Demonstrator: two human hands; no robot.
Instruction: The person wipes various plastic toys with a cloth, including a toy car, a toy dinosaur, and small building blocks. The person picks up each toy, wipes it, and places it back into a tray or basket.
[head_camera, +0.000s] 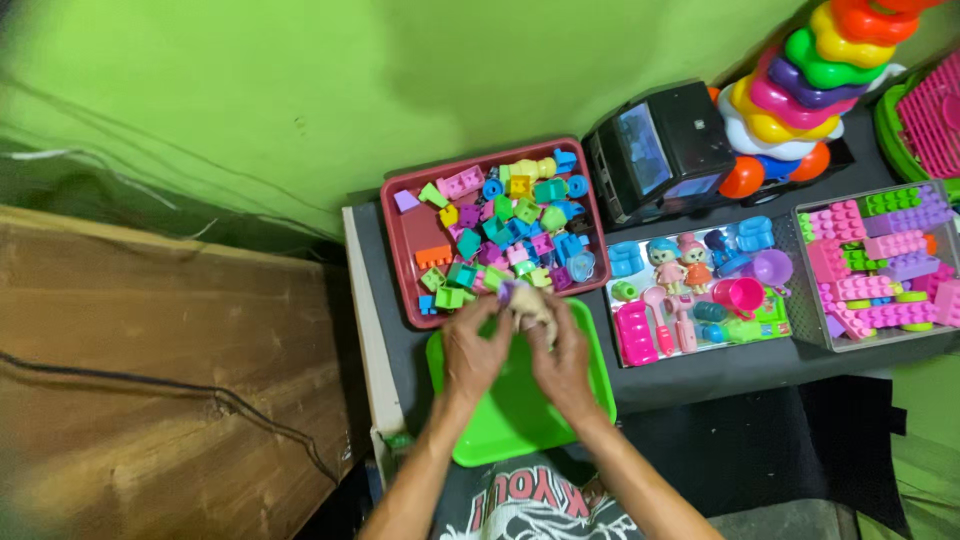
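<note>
I have both hands pinched together on a small beige toy piece (530, 305) with a purple block (510, 290) at its top, left hand (473, 350) and right hand (562, 360) meeting above the green tray (520, 420). If a fingertip slips, I judge the pieces could drop past the tray. Just beyond the grip sits the red bin (400, 260) of loose blocks; further right, a doll playset (690, 300) and a wire basket of pink bricks (805, 290).
</note>
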